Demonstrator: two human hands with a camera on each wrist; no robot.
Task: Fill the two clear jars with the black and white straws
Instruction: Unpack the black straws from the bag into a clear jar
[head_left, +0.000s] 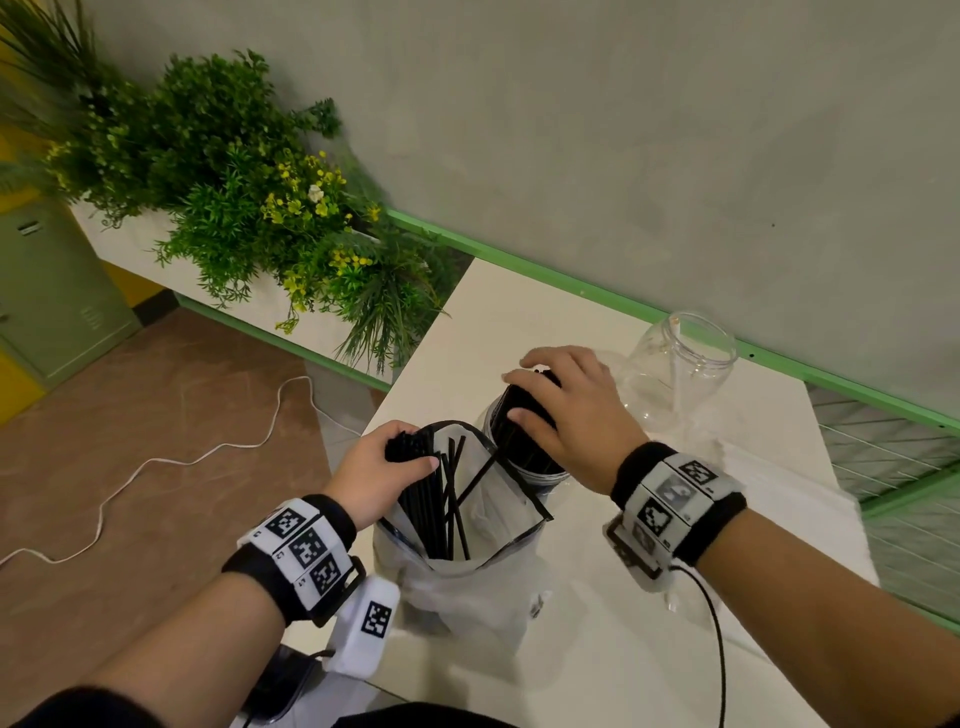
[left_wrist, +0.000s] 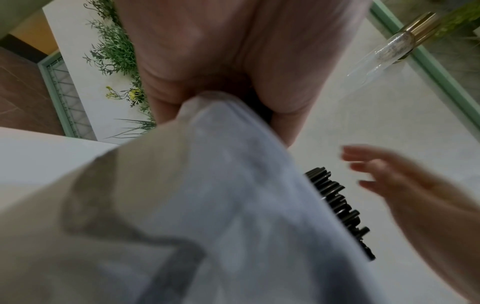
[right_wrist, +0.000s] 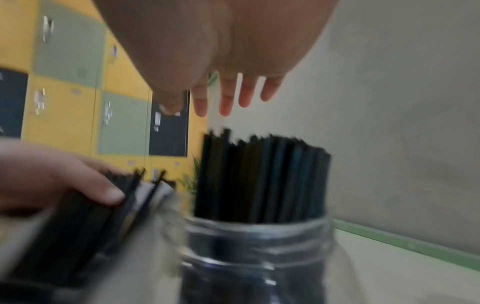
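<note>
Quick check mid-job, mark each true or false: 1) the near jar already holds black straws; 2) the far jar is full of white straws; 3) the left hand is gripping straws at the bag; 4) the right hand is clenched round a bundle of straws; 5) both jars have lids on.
1) The near jar holds black straws. True.
2) The far jar is full of white straws. False: it looks empty.
3) The left hand grips straws at the bag. True.
4) The right hand is clenched round a bundle. False: its fingers are spread open over the straw tops.
5) Both jars have lids on. False: both mouths are open.
</note>
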